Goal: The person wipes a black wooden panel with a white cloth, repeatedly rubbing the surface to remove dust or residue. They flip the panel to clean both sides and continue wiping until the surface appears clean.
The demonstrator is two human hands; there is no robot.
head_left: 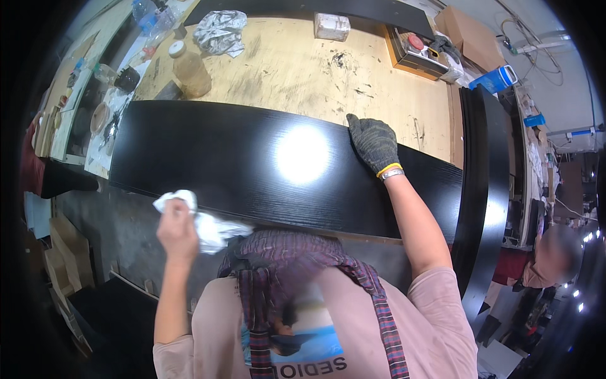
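Clutching a white rag [199, 222], left fingers [178, 213] wipe the black panel's [240, 164] edge; gloved right hand [374, 144] rests flat.

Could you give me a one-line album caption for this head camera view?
Bare left hand wipes a glossy black panel with a white cloth; gloved right hand steadies its far edge.

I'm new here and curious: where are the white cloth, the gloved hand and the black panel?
white cloth [211, 228], head view, its crumpled middle.
right hand [374, 144], head view, back of the grey glove.
black panel [227, 164], head view, glossy top face.

Scuffed plywood workbench [284, 69]: long black panel [252, 167], amber jar [189, 71], crumpled foil, probably [221, 31].
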